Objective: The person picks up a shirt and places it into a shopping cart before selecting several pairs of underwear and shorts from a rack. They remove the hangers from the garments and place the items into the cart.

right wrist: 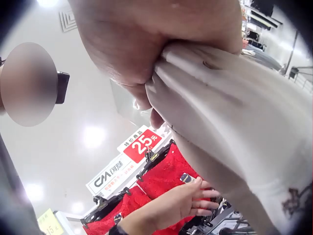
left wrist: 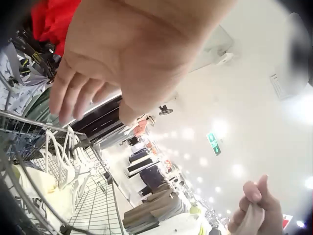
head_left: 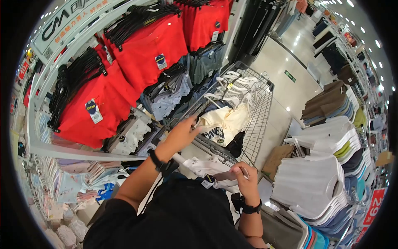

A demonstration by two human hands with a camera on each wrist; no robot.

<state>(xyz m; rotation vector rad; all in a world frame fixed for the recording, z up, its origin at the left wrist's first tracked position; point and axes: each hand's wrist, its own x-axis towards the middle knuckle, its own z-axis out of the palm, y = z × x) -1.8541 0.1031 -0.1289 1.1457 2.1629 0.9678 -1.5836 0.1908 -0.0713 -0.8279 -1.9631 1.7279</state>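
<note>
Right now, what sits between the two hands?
Head view: the wire cart rim and the white garment that the right hand grips, short of the left hand.

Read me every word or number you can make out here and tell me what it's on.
"CM", perhaps "CAM": white sign above the red shirts; the Chinese beside it is blurred.
"25": red hanging sign.
"29": red sign beside the folded stacks.
Print on the cream shirt, tag on the white shirt: unreadable.
</note>
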